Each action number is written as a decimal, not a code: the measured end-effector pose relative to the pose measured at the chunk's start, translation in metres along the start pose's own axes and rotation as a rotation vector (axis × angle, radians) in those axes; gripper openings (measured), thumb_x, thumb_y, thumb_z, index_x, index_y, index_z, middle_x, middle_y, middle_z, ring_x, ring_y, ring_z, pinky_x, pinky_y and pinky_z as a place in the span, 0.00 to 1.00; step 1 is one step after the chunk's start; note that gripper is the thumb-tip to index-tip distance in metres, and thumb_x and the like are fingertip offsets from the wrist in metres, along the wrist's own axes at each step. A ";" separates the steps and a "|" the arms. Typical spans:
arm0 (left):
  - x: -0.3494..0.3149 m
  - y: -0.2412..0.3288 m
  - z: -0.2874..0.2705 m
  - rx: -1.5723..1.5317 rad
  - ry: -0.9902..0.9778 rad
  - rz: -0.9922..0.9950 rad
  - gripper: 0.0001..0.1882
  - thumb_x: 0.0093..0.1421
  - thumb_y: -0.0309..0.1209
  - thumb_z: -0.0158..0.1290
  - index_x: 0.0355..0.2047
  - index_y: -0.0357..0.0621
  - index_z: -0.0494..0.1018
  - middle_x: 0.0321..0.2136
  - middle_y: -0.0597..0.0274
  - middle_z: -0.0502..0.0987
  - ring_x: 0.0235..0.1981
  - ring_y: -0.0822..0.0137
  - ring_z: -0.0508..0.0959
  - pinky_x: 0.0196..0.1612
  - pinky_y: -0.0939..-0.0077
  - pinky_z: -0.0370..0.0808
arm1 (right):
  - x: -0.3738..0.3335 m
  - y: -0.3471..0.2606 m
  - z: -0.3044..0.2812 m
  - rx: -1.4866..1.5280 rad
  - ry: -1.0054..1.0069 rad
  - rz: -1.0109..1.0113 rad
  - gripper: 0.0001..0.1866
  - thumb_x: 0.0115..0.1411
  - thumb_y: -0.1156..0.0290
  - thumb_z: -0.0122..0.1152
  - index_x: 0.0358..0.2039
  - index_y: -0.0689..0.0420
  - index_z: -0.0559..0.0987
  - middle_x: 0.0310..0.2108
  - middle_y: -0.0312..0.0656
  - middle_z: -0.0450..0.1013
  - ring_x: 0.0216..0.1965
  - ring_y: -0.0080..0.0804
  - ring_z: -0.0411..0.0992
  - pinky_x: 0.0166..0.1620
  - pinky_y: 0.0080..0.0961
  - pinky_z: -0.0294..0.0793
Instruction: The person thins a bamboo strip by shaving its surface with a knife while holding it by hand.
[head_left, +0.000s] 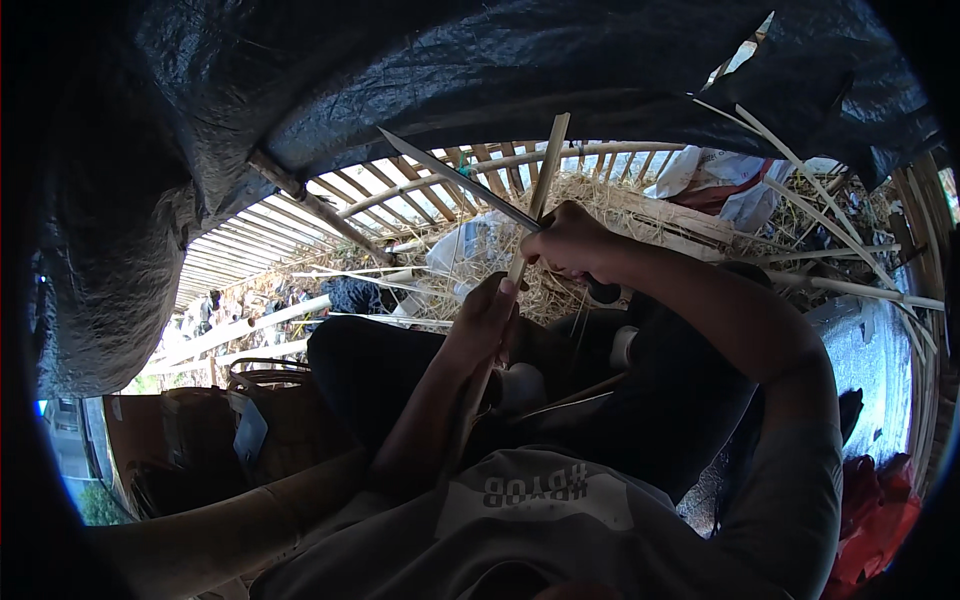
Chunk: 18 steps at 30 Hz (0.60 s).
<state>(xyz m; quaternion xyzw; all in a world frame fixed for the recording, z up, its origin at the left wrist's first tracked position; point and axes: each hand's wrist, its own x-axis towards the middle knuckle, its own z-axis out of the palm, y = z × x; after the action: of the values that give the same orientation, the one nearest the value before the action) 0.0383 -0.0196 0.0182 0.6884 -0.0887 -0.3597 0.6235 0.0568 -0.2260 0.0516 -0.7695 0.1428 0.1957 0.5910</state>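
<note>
Fingers wrapped round it, my left hand (487,318) holds a long split bamboo strip (546,180). The strip runs up and away from my lap, its lower end passing along my left forearm. Just above, my right hand (572,243) grips a long knife (450,175) by its dark handle, which shows below the fist. The blade points up to the left and crosses the strip close to my right fist. Whether the edge is in the bamboo or only against it, I cannot tell.
Thin shavings (600,215) cover the ground ahead. A slatted bamboo fence (400,195) stands behind, under a dark tarp (400,60). Loose strips (820,195) lie at the right, near a red plastic bag (875,520). A thick bamboo pole (230,520) and woven baskets (290,430) are at the left.
</note>
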 end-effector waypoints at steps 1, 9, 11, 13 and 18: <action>0.001 -0.001 -0.001 0.015 -0.017 0.019 0.21 0.72 0.49 0.39 0.38 0.41 0.67 0.12 0.68 0.64 0.08 0.75 0.65 0.11 0.80 0.61 | 0.001 0.000 0.000 -0.038 -0.013 -0.041 0.12 0.52 0.68 0.66 0.21 0.63 0.75 0.11 0.37 0.66 0.08 0.20 0.59 0.13 0.23 0.55; 0.009 -0.004 -0.010 -0.605 -0.093 -0.255 0.16 0.71 0.47 0.44 0.41 0.47 0.67 0.13 0.76 0.58 0.07 0.83 0.56 0.08 0.87 0.53 | 0.008 -0.005 -0.015 -0.424 0.022 -0.134 0.29 0.53 0.44 0.66 0.15 0.60 0.75 0.09 0.37 0.68 0.10 0.25 0.68 0.19 0.26 0.68; 0.012 -0.006 -0.012 -0.679 -0.129 -0.289 0.15 0.71 0.47 0.45 0.40 0.48 0.67 0.14 0.77 0.57 0.07 0.83 0.55 0.08 0.89 0.52 | 0.011 0.001 -0.016 -0.476 0.031 -0.133 0.34 0.54 0.37 0.63 0.15 0.61 0.75 0.11 0.39 0.69 0.14 0.28 0.71 0.22 0.29 0.69; 0.006 -0.002 -0.005 -0.609 -0.075 -0.285 0.16 0.71 0.48 0.44 0.40 0.48 0.68 0.14 0.77 0.57 0.08 0.82 0.54 0.09 0.87 0.51 | 0.013 0.006 -0.017 -0.477 0.027 -0.100 0.42 0.52 0.30 0.58 0.19 0.67 0.80 0.19 0.49 0.76 0.24 0.38 0.79 0.32 0.37 0.78; -0.007 -0.013 0.000 -0.628 -0.110 -0.332 0.17 0.71 0.49 0.43 0.38 0.50 0.70 0.13 0.77 0.56 0.08 0.82 0.54 0.08 0.86 0.50 | 0.010 0.022 -0.011 -0.681 0.032 -0.277 0.41 0.58 0.30 0.52 0.11 0.60 0.73 0.08 0.39 0.66 0.12 0.30 0.69 0.21 0.33 0.70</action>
<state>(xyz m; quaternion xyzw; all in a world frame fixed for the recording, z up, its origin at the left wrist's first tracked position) 0.0291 -0.0137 0.0091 0.4479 0.1058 -0.5022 0.7321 0.0571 -0.2426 0.0307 -0.9371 -0.0269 0.1383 0.3195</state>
